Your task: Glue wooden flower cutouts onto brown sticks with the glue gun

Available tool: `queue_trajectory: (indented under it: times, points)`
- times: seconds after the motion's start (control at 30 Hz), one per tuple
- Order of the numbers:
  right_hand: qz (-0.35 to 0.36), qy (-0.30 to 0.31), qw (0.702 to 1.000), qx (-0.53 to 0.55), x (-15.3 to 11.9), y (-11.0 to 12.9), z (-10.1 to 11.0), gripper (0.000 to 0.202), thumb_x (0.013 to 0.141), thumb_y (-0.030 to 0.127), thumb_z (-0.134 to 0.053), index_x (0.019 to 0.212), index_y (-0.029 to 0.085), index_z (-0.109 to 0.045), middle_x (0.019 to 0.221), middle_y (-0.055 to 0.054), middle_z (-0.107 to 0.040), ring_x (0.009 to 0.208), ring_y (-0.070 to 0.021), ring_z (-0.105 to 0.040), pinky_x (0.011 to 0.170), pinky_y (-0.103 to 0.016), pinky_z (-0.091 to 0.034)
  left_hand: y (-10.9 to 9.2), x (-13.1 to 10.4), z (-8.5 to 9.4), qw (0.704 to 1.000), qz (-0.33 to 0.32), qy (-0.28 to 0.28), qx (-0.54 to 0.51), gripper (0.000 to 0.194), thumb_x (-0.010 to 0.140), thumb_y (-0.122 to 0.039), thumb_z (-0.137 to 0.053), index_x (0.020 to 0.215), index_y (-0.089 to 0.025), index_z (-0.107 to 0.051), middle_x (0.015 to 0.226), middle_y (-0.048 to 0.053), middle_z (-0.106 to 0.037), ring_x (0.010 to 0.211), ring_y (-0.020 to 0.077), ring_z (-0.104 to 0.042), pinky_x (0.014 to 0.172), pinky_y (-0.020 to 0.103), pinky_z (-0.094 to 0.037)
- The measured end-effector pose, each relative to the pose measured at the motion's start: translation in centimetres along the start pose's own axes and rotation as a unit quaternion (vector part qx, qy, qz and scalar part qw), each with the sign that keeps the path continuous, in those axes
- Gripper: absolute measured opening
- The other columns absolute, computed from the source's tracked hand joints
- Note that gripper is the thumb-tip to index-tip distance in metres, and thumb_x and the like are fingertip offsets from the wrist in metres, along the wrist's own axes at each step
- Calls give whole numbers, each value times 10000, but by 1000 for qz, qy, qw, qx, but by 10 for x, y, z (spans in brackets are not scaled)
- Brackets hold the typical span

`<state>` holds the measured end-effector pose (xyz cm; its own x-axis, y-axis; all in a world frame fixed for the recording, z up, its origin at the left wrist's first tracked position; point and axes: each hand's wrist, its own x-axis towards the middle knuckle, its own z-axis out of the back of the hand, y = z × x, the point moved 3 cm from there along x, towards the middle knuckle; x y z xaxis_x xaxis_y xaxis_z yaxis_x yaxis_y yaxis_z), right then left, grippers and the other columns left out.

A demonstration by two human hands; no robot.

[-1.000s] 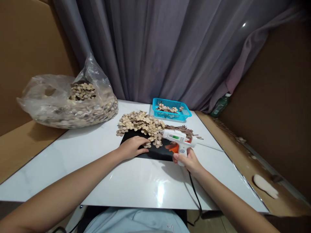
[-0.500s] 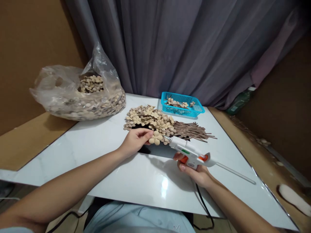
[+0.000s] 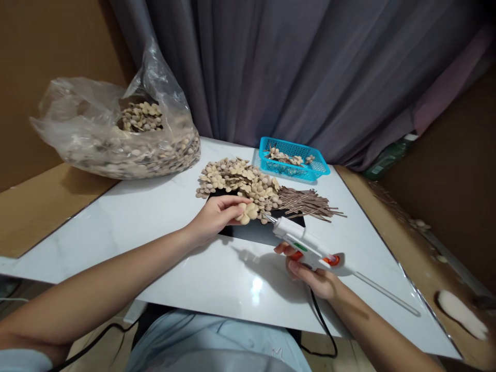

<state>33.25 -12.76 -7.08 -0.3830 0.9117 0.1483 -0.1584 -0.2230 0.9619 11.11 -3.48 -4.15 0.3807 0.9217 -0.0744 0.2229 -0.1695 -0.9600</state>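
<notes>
Between thumb and fingers, my left hand [image 3: 217, 217] pinches a beige felt-like flower [image 3: 248, 212] by its edge. My right hand [image 3: 310, 271] is wrapped round the handle of a white hot glue gun [image 3: 300, 237] with orange parts. Its metal nozzle points up and left, close to the flower's right side; I cannot tell if they touch. A clear glue stick [image 3: 387, 293] juts from the gun's rear. Behind my left hand lies a heap of similar flowers [image 3: 240, 175], partly over a black board [image 3: 251, 231]. Thin brown stems [image 3: 310, 203] are piled to the right.
A clear plastic bag [image 3: 135, 155] full of flowers stands at the left. At the back, a blue basket [image 3: 321, 169] holds several stemmed flowers. The gun's black cord [image 3: 321, 315] hangs over the front edge of the white table [image 3: 170, 289]. A green bottle [image 3: 387, 157] lies far right.
The glue gun has tilted more steeply and its nozzle has drawn slightly down and right from the flower. The flower has turned a little in my left hand. The whole view has shifted slightly.
</notes>
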Motion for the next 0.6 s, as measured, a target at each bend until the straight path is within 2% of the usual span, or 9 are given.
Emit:
queue_trajectory:
  times: [0.2, 0.33, 0.47, 0.53, 0.6]
  points:
    - [-8, -1, 1000, -21, -1, -9, 1, 284, 865, 393, -542, 1077, 217, -613, 916, -101, -679, 542, -141, -542, 509, -290, -514, 1, 0, -2, 1000, 17, 0, -27, 244, 658, -250, -765, 793, -149, -589, 814, -4, -665, 707, 100, -637, 708, 247, -526]
    - [13, -4, 998, -57, -1, -15, 1, 304, 861, 384, -532, 1074, 195, -641, 936, -113, -674, 518, -129, -532, 500, -287, -495, 1, -1, -4, 999, 29, 22, -27, 263, 682, -265, -748, 730, -149, -517, 744, -7, -653, 675, 92, -622, 683, 240, -516]
    - [41, 1, 991, -128, -1, -16, 3, 318, 867, 389, -515, 1067, 189, -660, 913, -100, -670, 570, -148, -559, 619, -322, -517, 2, 1, -2, 999, -5, 19, 38, 285, 743, -350, -707, 697, -151, -508, 657, -22, -607, 572, 69, -542, 537, 178, -431]
    - [31, 14, 989, -144, 0, -14, 3, 327, 874, 401, -501, 1068, 187, -654, 835, -81, -667, 580, -161, -563, 660, -334, -514, 2, 2, 0, 998, -23, 7, 65, 281, 767, -375, -684, 723, -153, -517, 633, -25, -592, 527, 60, -501, 474, 166, -365]
    - [23, 19, 990, -141, -1, -13, 4, 331, 883, 408, -484, 1076, 189, -640, 772, -66, -654, 562, -165, -556, 651, -338, -508, 2, 3, 1, 998, -31, 3, 60, 251, 771, -349, -683, 864, -165, -541, 690, -23, -619, 539, 60, -521, 478, 164, -374]
